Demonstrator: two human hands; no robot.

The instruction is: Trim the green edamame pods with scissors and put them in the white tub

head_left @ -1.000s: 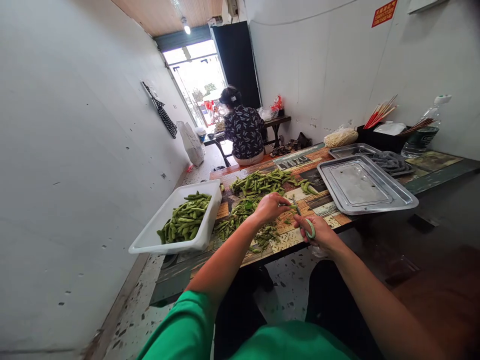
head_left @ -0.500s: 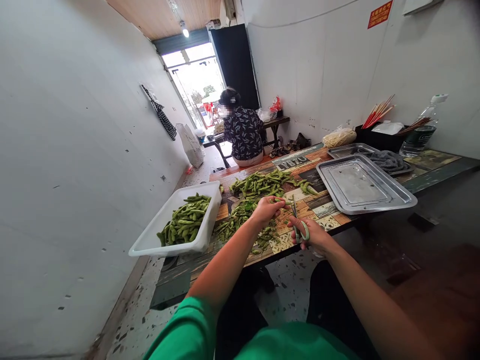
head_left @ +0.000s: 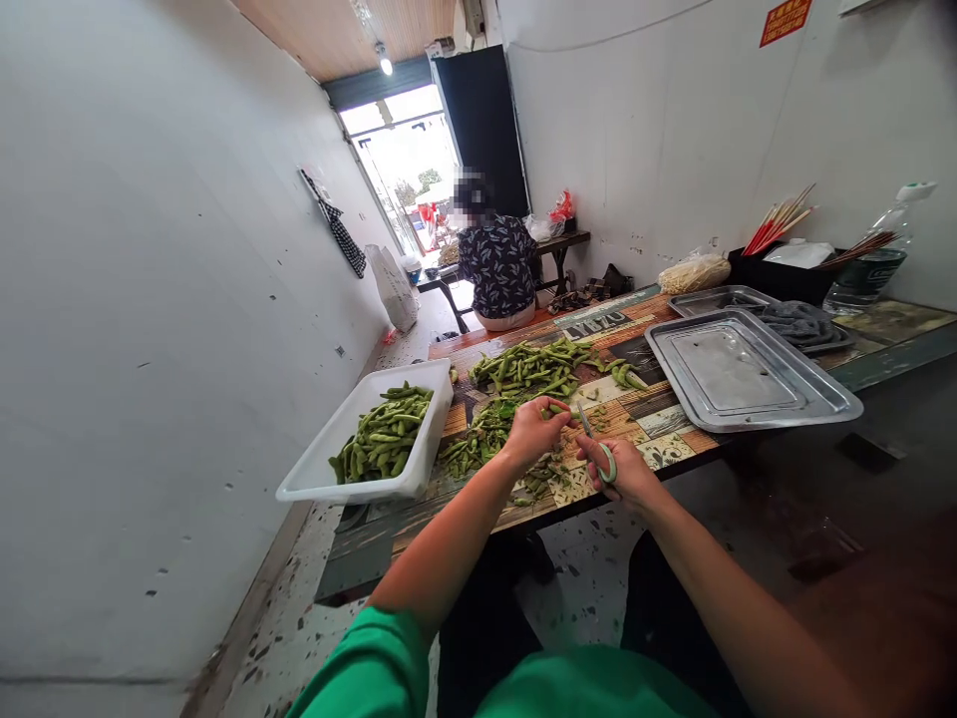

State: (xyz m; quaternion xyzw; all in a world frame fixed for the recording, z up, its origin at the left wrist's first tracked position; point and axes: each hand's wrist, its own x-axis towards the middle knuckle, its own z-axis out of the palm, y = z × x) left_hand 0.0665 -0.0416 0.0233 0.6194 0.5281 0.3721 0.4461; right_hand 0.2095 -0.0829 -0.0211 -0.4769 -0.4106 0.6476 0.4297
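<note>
Between the fingertips of my left hand (head_left: 536, 431) is a green edamame pod (head_left: 554, 410), held above the table with its end toward the right. My right hand (head_left: 622, 467) is closed around the pale green handles of a pair of scissors (head_left: 608, 464). Their blades point up and away, right beside the pod's end. A heap of pods (head_left: 534, 367) lies on the table beyond my hands. Trimmed scraps and stems (head_left: 478, 439) are spread under and left of my left hand. To the left, a white plastic tub (head_left: 306, 479) holds many pods (head_left: 385, 434).
Right of my hands lies a metal tray (head_left: 748, 374), with another tray and a grey cloth (head_left: 797, 324) behind it. A black box of skewers (head_left: 785, 274), a water bottle (head_left: 871, 259) and a bagged bundle (head_left: 694, 272) stand farther back. Another person (head_left: 497, 264) sits beyond the table.
The scissor blades look closer together now than before. Both hands stay near the same spot over the table, the left still holding a pod. The whole view has shifted slightly.
</note>
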